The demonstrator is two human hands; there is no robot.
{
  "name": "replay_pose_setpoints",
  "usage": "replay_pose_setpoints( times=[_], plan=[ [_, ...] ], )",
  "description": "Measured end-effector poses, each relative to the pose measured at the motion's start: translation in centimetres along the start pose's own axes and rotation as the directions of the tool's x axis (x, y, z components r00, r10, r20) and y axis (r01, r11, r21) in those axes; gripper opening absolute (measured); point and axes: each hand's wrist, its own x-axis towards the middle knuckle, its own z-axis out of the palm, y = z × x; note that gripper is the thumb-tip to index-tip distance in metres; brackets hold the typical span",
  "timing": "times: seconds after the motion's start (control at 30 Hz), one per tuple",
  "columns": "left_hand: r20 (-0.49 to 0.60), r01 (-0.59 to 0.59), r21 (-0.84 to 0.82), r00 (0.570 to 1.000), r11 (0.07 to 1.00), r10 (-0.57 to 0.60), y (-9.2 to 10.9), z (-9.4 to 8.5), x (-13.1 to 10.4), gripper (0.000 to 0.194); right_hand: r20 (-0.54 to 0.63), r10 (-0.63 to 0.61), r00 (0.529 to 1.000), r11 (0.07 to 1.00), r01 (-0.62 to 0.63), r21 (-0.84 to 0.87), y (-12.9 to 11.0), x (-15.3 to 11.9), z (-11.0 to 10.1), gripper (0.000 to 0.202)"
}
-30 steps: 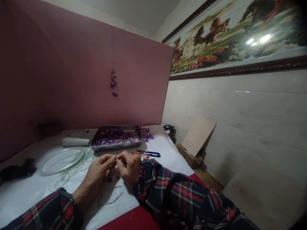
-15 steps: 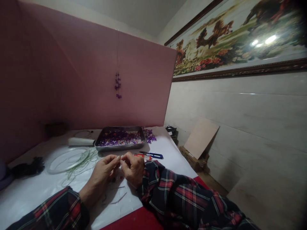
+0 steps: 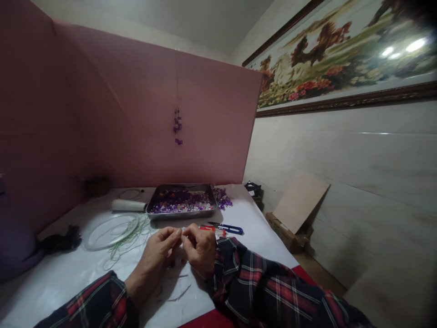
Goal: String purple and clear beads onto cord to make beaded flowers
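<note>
My left hand (image 3: 159,253) and my right hand (image 3: 200,249) meet fingertip to fingertip just in front of the bead tray. Both are closed in a pinch, and a tiny pale thing between them is too small to name. Purple, clear and a few red beads (image 3: 184,202) fill the metal tray (image 3: 180,216). Thin cord pieces (image 3: 174,298) lie on the white sheet below my hands. Small dark red beads show partly beneath my fingers. Blue-handled snips (image 3: 230,228) and a red item (image 3: 207,228) rest beyond my right hand.
Left of the tray lie a white roll (image 3: 128,206), a clear ring-shaped coil (image 3: 102,234), green thread (image 3: 128,241) and a black object (image 3: 61,239). More purple beads (image 3: 223,198) are heaped right of the tray. A purple bead strand (image 3: 178,127) hangs on the pink panel.
The whole view has shifted, so the scene sits farther right. My hands stay together in nearly the same pose in front of the tray.
</note>
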Motion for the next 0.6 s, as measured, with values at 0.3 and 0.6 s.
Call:
replay_pose_setpoints(
  times=[0.3,0.6],
  plan=[
    [-0.007,-0.016,0.008,1.0,1.0,0.016,0.01,-0.01,-0.11,0.035,0.006,0.058,0.998,0.998,-0.058,-0.032,-0.22,0.04,-0.1,0.018],
    [-0.006,-0.009,0.001,1.0,1.0,0.009,-0.06,-0.01,-0.1,0.034,0.037,0.065,0.997,0.995,-0.062,-0.078,-0.16,0.02,-0.24,0.014]
  ],
)
